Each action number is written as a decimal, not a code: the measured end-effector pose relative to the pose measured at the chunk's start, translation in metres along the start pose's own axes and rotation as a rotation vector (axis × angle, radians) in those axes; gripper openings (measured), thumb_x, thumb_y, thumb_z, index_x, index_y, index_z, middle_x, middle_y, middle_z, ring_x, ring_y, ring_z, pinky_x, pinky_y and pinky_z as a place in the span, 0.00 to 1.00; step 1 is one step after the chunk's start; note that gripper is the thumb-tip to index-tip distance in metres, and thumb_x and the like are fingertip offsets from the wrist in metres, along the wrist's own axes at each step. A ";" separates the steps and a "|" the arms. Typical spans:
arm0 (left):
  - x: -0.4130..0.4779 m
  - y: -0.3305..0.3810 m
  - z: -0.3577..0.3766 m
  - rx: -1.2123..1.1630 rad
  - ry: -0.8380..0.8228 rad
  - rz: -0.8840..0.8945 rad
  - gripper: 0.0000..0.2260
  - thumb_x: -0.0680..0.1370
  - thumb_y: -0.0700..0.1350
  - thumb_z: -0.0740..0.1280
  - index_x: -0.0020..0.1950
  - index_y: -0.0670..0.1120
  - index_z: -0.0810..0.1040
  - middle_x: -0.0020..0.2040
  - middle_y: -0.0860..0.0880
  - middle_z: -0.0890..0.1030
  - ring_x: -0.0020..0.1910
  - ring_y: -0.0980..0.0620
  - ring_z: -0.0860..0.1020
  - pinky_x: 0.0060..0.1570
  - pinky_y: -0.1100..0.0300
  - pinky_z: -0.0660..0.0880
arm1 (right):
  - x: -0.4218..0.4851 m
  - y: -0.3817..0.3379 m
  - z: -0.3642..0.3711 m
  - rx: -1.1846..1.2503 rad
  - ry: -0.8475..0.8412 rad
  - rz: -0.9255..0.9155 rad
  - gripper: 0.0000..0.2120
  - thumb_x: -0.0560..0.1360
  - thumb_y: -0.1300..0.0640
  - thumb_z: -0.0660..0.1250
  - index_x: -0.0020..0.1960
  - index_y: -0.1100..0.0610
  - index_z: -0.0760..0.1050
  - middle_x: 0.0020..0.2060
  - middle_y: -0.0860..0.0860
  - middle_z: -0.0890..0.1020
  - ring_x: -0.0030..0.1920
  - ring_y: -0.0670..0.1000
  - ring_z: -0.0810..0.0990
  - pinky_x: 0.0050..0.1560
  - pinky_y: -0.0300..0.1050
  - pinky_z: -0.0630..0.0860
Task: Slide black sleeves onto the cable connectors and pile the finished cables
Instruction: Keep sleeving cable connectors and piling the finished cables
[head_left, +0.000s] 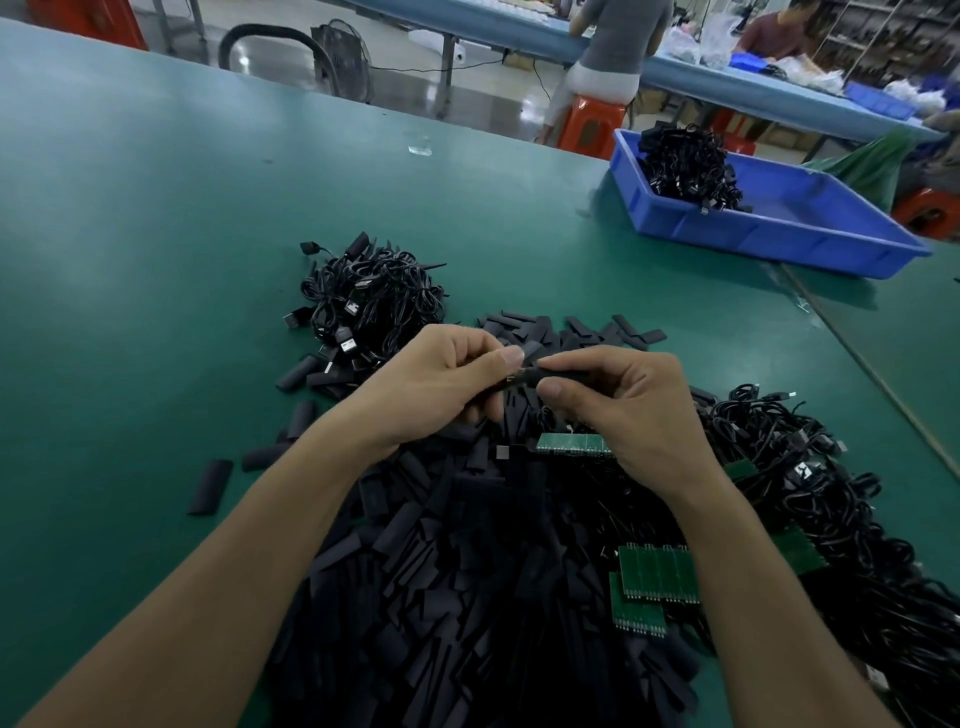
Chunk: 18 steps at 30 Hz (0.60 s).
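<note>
Both hands meet above the middle of the green table (156, 260). My left hand (441, 384) pinches a cable connector (514, 378) between thumb and fingers. My right hand (634, 410) pinches a black sleeve (563, 375) whose end meets that connector. A big heap of loose black sleeves (457, 597) lies under my forearms. Farther back on the left sits a pile of sleeved cables (374, 301). On the right a tangle of black cables (831, 493) spreads out, and small green circuit boards (657, 574) lie at its edge.
A blue plastic bin (769, 234) with a bundle of black cables (685, 166) stands at the far right. A few stray sleeves (210, 486) lie left of the heap. Two people work at a blue table (519, 31) behind, one sitting on an orange stool (592, 127).
</note>
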<state>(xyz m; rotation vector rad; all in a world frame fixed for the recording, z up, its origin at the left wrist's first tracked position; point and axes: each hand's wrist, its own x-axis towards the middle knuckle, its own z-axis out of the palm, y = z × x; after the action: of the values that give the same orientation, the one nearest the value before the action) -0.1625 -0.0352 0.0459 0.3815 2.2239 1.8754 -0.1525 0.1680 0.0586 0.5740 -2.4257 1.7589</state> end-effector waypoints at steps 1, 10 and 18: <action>0.000 0.000 -0.001 0.006 0.009 0.010 0.11 0.81 0.52 0.67 0.46 0.46 0.79 0.31 0.51 0.82 0.27 0.57 0.74 0.30 0.68 0.72 | -0.001 0.001 0.000 0.003 0.034 -0.001 0.09 0.67 0.52 0.75 0.47 0.50 0.84 0.36 0.46 0.86 0.35 0.45 0.84 0.40 0.35 0.79; 0.000 -0.005 -0.004 0.173 0.088 0.138 0.03 0.76 0.48 0.74 0.42 0.52 0.83 0.36 0.52 0.85 0.31 0.57 0.80 0.36 0.61 0.79 | -0.005 0.005 0.000 0.032 0.096 0.011 0.05 0.70 0.55 0.74 0.46 0.52 0.84 0.34 0.51 0.86 0.33 0.48 0.83 0.38 0.37 0.80; -0.002 -0.002 -0.004 0.315 0.105 0.183 0.04 0.77 0.45 0.73 0.42 0.51 0.84 0.35 0.56 0.85 0.32 0.58 0.81 0.37 0.62 0.80 | -0.007 0.005 -0.001 -0.055 0.072 0.004 0.11 0.68 0.53 0.75 0.51 0.49 0.83 0.40 0.45 0.87 0.39 0.43 0.85 0.43 0.34 0.79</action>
<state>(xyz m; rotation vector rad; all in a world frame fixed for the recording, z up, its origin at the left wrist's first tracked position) -0.1619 -0.0394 0.0448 0.5670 2.6448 1.6578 -0.1482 0.1715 0.0523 0.4924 -2.4199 1.6778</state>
